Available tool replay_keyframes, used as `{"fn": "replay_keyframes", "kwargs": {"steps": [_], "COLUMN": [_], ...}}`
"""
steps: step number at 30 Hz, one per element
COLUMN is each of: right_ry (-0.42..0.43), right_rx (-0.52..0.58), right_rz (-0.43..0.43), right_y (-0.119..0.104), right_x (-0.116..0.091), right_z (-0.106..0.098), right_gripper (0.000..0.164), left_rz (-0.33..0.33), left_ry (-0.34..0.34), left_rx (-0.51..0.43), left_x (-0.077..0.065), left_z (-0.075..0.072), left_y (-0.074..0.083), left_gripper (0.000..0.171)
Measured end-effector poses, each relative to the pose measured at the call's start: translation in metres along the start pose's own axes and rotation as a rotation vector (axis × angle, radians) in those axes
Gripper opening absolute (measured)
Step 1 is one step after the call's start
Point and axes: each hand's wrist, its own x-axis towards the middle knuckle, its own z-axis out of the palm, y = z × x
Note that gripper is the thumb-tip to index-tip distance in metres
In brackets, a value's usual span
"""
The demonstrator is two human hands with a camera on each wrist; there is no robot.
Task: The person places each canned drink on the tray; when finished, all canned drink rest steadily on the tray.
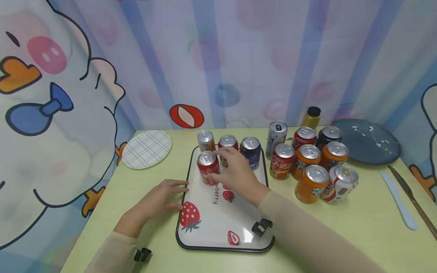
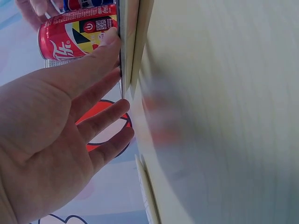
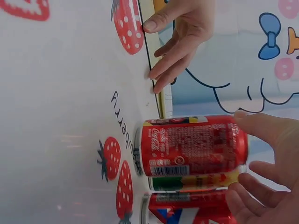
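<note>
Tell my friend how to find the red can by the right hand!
Find the white strawberry tray. At its far end, three cans stand in a row. By the right hand is the red can, the tray's only one in front of that row.

Bright glare spots the glossy tray [image 1: 211, 223]; shadows are soft.

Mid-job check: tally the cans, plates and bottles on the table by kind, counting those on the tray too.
Cans: 12
Plates: 2
Bottle: 1
Total: 15
</note>
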Motion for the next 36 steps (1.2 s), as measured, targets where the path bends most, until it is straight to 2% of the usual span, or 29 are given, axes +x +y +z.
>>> {"fn": "replay_keyframes", "kwargs": {"steps": [8,15,20,29,32,36], "right_ry": [-0.044,0.009,0.073,0.071,0.05,0.013], "right_rx": [-0.052,-0.128,-0.163,-0.28,-0.319,-0.361], "right_rz": [-0.033,-0.152,-0.207,-0.222,-0.188,-0.137], "right_y": [0.012,0.033,0.055,0.093,0.107,0.122], "right_x": [-0.033,-0.055,-0.076,-0.107,-0.116,-0.125], "right_z": [-0.046,-0.091,-0.123,-0.179,-0.193,-0.201], "right_gripper": [0.055,0.05,0.049,0.063,0.068,0.073], "left_rz": [0.029,0.062,0.047,0.043,0.05,0.039], "left_ry": [0.012,0.025,0.02,0.016,0.018,0.013], "left_rx": [0.022,0.013,-0.014,-0.028,-0.022,-0.016], "left_x": [0.0,-0.001,0.001,0.0,0.001,0.0], "left_z": [0.001,0.0,0.001,0.001,0.001,0.001], "left_y": [-0.003,-0.006,-0.006,-0.006,-0.005,-0.005], "left_gripper": [0.057,0.057,0.056,0.054,0.055,0.056]}}
